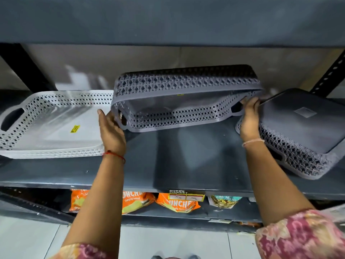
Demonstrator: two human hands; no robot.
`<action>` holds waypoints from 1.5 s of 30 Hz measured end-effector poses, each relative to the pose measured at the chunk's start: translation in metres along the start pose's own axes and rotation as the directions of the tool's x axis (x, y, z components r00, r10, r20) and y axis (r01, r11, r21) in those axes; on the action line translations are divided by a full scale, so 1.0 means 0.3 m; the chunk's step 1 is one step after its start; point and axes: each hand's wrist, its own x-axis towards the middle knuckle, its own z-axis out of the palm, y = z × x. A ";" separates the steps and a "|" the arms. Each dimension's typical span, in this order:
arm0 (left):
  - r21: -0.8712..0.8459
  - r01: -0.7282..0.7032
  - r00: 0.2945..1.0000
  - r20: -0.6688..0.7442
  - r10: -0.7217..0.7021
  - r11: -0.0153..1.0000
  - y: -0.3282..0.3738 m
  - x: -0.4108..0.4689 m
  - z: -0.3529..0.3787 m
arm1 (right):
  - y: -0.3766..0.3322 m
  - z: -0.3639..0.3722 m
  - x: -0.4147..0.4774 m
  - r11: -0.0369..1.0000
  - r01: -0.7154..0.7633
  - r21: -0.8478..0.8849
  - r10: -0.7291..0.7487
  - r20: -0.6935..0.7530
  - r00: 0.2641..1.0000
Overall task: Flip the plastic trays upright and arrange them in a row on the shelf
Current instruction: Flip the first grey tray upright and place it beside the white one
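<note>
A grey lattice-walled plastic tray [179, 101] is held tilted above the middle of the shelf [186, 165], its open side facing me. My left hand [112, 131] grips its left handle end and my right hand [249, 118] grips its right handle end. A white tray [50, 126] of the same kind lies upright on the shelf at the left, with a yellow sticker inside. At the right, another grey tray [302, 131] lies upside down, flat bottom up, close beside my right hand.
A shelf board [168, 21] hangs low overhead. Black perforated uprights [328, 75] stand at the back corners. Orange snack bags [177, 202] fill the shelf below, behind a price label [184, 196]. Pale floor tiles [168, 243] lie underneath.
</note>
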 end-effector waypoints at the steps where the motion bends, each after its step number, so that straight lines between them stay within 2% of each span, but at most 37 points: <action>1: 0.062 -0.020 1.000 -0.022 0.021 0.998 -0.025 0.005 0.005 | -0.005 0.005 -0.017 1.000 0.019 -0.001 -0.019 0.014 1.000; 3: 0.257 0.001 0.997 -0.076 0.019 0.967 -0.040 -0.018 0.018 | -0.020 0.003 -0.038 0.998 0.040 -0.056 -0.038 0.026 0.999; 4: 0.320 -0.001 0.998 -0.058 0.020 0.947 -0.032 -0.030 0.032 | -0.041 -0.002 -0.040 0.997 0.049 -0.058 -0.047 0.037 0.998; 7: 0.200 0.009 0.998 0.067 -0.023 0.980 0.029 0.021 0.050 | -0.131 -0.001 -0.018 0.977 0.152 -0.149 -0.147 0.044 0.988; 10: 0.187 0.022 0.976 0.210 -0.062 0.982 0.100 0.086 0.045 | -0.190 0.001 0.005 0.949 0.222 -0.225 -0.223 0.020 0.975; 12: 0.218 0.024 0.963 0.255 -0.081 0.976 0.118 0.125 0.031 | -0.193 -0.007 0.018 0.949 0.208 -0.235 -0.213 0.005 0.977; 16: 0.271 0.053 0.938 0.317 -0.141 0.961 0.133 0.153 0.000 | -0.181 -0.017 0.030 0.944 0.102 -0.314 -0.103 0.016 0.995; 21: 0.419 0.103 0.930 0.281 -0.237 0.902 0.137 0.163 -0.011 | -0.155 -0.004 0.005 0.955 0.003 -0.298 0.026 0.095 0.995; 25: 0.533 0.146 0.885 0.306 -0.350 0.833 0.126 0.173 0.005 | -0.140 0.017 0.018 0.971 -0.073 -0.228 0.107 0.145 0.984; 28: 0.542 0.193 0.862 0.305 -0.405 0.818 0.106 0.189 0.007 | -0.111 0.034 0.014 0.950 -0.125 -0.286 0.164 0.119 0.979; 31: 0.529 0.177 0.866 0.317 -0.387 0.830 0.064 0.219 0.003 | -0.021 0.017 0.042 0.935 -0.136 -0.327 0.170 0.079 0.982; 35: 0.596 0.152 0.913 0.222 -0.343 0.789 0.004 0.260 0.004 | 0.001 0.027 0.030 0.935 -0.132 -0.328 0.161 0.063 0.985; 38: 0.632 0.141 0.931 0.177 -0.319 0.762 -0.030 0.263 0.014 | 0.015 0.037 0.054 0.892 -0.146 -0.428 0.188 0.059 0.980; 41: 0.680 0.142 0.955 0.097 -0.280 0.719 -0.044 0.262 0.024 | 0.006 0.051 0.058 0.755 -0.108 -0.647 0.217 0.091 0.972; 43: 0.733 0.128 0.949 0.104 -0.296 0.668 -0.053 0.269 0.023 | 0.007 0.058 0.062 0.688 -0.079 -0.722 0.223 0.107 0.969; 45: 0.797 0.118 0.960 0.062 -0.274 0.593 -0.054 0.278 0.011 | 0.012 0.061 0.069 0.663 -0.068 -0.746 0.217 0.105 0.970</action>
